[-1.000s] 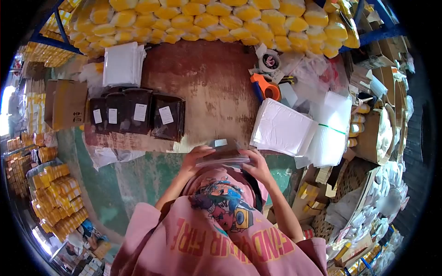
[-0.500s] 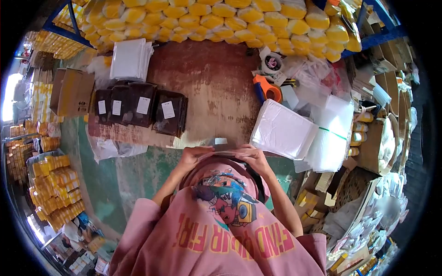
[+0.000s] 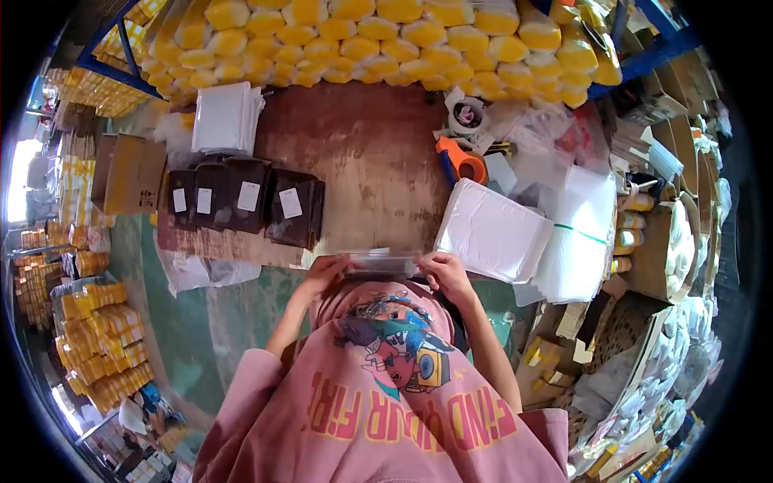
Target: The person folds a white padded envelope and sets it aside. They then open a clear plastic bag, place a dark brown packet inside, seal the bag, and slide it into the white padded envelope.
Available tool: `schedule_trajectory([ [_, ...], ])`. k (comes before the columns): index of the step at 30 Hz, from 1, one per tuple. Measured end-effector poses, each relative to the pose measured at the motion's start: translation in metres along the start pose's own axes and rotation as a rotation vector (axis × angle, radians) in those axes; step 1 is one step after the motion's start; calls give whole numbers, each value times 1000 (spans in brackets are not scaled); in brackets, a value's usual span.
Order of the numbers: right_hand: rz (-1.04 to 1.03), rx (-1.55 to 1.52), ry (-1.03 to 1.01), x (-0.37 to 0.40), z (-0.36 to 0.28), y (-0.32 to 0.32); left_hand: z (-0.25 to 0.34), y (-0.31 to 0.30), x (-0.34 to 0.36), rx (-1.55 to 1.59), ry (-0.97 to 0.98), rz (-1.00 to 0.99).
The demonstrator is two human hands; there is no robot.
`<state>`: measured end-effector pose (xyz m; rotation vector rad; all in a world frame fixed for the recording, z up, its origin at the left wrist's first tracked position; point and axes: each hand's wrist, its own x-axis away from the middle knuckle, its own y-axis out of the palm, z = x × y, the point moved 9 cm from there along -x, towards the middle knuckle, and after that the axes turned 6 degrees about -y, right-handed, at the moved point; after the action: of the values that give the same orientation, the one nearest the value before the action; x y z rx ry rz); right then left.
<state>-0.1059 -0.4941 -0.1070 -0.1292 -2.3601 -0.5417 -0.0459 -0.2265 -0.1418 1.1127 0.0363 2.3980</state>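
Fingers (image 3: 336,264) of the left hand (image 3: 320,278) and right hand (image 3: 444,274) clamp opposite ends of a flat dark plastic-wrapped packet (image 3: 380,264), held before the chest at the near edge of the worn red-brown counter (image 3: 362,145). Compared with a second earlier, the packet is turned edge-on, its white label no longer showing. It remains in hand, not laid down.

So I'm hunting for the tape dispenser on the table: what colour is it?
Orange; the tape dispenser shows best in the head view.
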Motion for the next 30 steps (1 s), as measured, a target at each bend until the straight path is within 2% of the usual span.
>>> schedule_trajectory([
  [1,-16,-5,-20,-3,-1,0,2,-1,-3,9,-17,2],
  [5,11,-58,-75,-7,-8,0,45,23,-10,-169,176,-242],
  [6,14,-30,-91,-7,-10,-1,52,28,-9,-224,79,-245],
  [9,24,52,-133,-5,-13,-4,77,62,-23,-527,113,-418],
  [10,25,77,-145,-4,-13,-4,84,75,-30,-528,73,-439],
  [13,40,113,-171,-1,-13,-1,106,126,-38,-819,82,-486],
  [16,87,67,-193,4,-7,-3,91,148,-56,-636,-3,-478],
  [19,157,12,-204,5,-1,-7,89,151,-54,-692,-31,-465],
  [22,152,17,-228,7,6,-10,83,148,-52,-652,-146,-469],
  [25,142,43,-251,6,12,-9,70,149,-57,-622,-98,-544],
  [30,145,15,-267,9,16,-6,68,151,-57,-693,-88,-544],
])
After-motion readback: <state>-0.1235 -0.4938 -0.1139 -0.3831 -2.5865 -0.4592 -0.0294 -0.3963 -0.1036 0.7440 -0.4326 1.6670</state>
